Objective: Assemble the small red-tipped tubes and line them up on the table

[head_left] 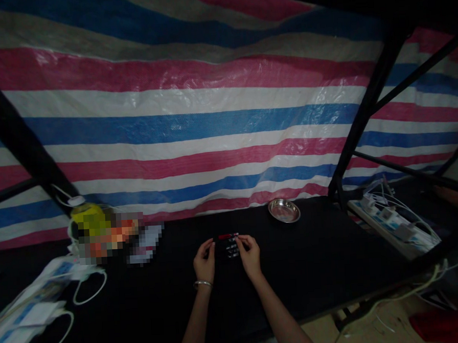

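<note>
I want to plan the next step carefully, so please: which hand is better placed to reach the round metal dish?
Probably the right hand: it is nearer to the metal dish, which lies beyond it and further right, while the left hand is farther, left of the red item.

A makeshift workstation, apparently in a workshop: a black desk [314, 261] between black metal posts [364, 114], a red, white and blue striped tarpaulin [196, 127] hanging behind it, and power strips [393, 219] crowded with plugs either side.
</note>
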The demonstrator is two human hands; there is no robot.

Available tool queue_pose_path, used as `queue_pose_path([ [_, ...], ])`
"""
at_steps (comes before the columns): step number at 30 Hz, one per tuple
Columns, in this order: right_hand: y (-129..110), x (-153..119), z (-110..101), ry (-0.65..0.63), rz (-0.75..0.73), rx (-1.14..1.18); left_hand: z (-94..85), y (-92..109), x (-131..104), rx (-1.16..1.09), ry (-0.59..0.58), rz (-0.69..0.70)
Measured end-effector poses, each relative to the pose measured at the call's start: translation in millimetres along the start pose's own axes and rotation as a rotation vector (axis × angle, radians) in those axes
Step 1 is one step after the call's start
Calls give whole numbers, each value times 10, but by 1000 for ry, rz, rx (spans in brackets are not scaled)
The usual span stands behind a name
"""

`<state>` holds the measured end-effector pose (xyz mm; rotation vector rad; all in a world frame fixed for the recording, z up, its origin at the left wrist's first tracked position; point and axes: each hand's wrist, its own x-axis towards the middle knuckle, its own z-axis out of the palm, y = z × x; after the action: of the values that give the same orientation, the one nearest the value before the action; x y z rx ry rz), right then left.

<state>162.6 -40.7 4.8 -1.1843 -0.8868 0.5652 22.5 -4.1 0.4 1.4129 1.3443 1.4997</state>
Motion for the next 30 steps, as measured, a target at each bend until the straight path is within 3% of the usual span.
queue_pose_path([
  [5,44,16,-38,-26,-76,-147,-11,-9,30,-52,-3,-60],
  [14,56,74,-25,-31,-79,-230,-4,-80,36,68,35,-37],
  [30,63,83,1,-47,-65,-517,18,-203,68,309,-7,16],
])
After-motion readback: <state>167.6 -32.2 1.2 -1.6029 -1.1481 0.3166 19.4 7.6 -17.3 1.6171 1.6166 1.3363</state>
